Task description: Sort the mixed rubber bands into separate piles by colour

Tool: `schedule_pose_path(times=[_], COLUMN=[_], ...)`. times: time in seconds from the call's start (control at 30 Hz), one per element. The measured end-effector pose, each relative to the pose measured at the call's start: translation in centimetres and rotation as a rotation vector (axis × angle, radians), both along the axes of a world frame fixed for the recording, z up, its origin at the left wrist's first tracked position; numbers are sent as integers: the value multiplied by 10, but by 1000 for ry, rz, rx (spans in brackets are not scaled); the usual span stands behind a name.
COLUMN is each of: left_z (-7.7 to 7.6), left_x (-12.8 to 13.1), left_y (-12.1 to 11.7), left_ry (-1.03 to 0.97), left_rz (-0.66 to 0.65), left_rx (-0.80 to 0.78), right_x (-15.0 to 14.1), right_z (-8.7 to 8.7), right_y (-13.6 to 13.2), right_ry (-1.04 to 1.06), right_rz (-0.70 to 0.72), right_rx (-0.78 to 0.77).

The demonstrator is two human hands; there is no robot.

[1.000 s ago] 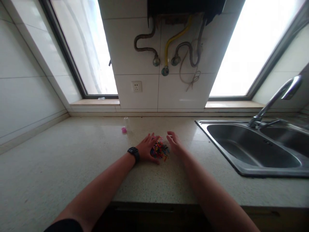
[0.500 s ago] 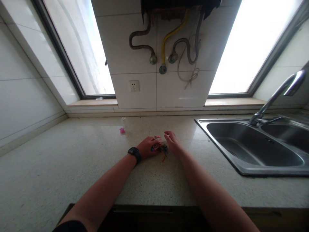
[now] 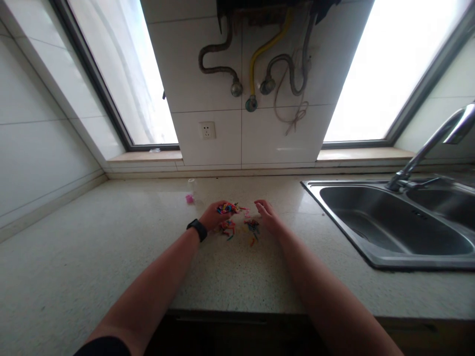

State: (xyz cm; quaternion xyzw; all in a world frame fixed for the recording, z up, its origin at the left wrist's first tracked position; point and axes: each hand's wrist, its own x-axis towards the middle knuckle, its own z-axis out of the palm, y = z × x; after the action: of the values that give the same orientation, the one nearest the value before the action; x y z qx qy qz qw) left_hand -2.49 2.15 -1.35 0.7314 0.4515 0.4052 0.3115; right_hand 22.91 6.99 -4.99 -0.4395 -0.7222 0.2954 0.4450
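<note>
Left hand: I see the left hand (image 3: 213, 216) turned up and cupped, fingers curled around a colourful handful (image 3: 227, 208) of small pieces, some poking out to the right.
Right hand: My view has the right hand (image 3: 270, 217) at the counter, fingers loosely bent and part open, holding nothing I can make out.
Loose pieces: I count two small groups on the counter (image 3: 122, 237): a left pile (image 3: 227, 228) just on the near side of the cupped hand, and a right pile (image 3: 252, 226) between the hands, with a few orange bits nearer.
Pink cap: I find the pink cap (image 3: 189, 199) on the far left, near a clear container (image 3: 191, 186).
Sink: I have the steel sink (image 3: 408, 262) well to the right.
</note>
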Motion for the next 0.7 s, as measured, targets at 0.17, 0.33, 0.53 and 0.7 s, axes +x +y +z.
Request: schedule_pose_path(times=[0.17,0.33,0.53,0.7], left_z=[16,32,28,6], left_x=[-33,-92,-166,-193], left_y=[-1,-13,-35,-48], left_ry=[-312,-382,-162,-85], left_rz=[70,180,437,494], left_rx=[-77,-97,-144,-132], right_x=[0,0,-3,-2], right_z=[-1,1,3,-3], right_y=[0,-3,-3,0], right_ry=[14,25,-7,2], right_rz=[12,35,41,52], right_rx=[-15,-8,0,-25])
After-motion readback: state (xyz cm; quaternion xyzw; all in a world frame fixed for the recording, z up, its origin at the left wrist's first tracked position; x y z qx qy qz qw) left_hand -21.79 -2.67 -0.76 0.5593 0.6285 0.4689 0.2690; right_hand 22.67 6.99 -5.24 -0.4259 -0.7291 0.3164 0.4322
